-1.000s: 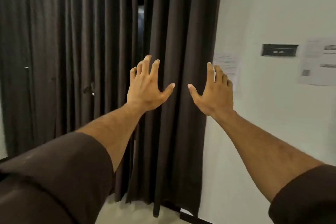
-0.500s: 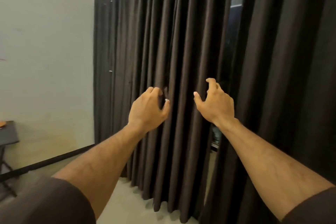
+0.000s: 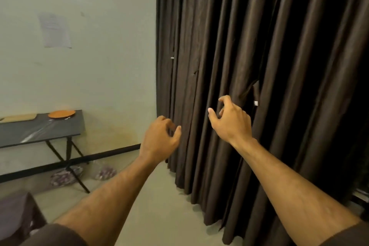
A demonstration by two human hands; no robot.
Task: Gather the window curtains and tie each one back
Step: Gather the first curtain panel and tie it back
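Note:
A dark brown pleated curtain [image 3: 279,66] hangs from top to floor across the right half of the view. My left hand [image 3: 159,140] is at the curtain's left edge, its fingers curled around the outermost folds. My right hand [image 3: 231,122] is raised in front of the middle folds with its fingers loosely bent and thumb out, holding nothing. Just up and right of it a short fabric strap with a white tag [image 3: 256,94] hangs from the curtain. Another small strap [image 3: 196,72] shows further left.
On the left, a dark folding table [image 3: 40,132] stands against the pale wall, with an orange plate [image 3: 61,114] on it. Bundled items [image 3: 65,175] lie on the floor under it. A dark stool [image 3: 18,213] is at the bottom left. A paper [image 3: 55,30] is stuck on the wall.
My view has swung left, from the curtain's right end to its left end by the wall. Both hands went from spread flat to curled, and the left now holds the outer folds.

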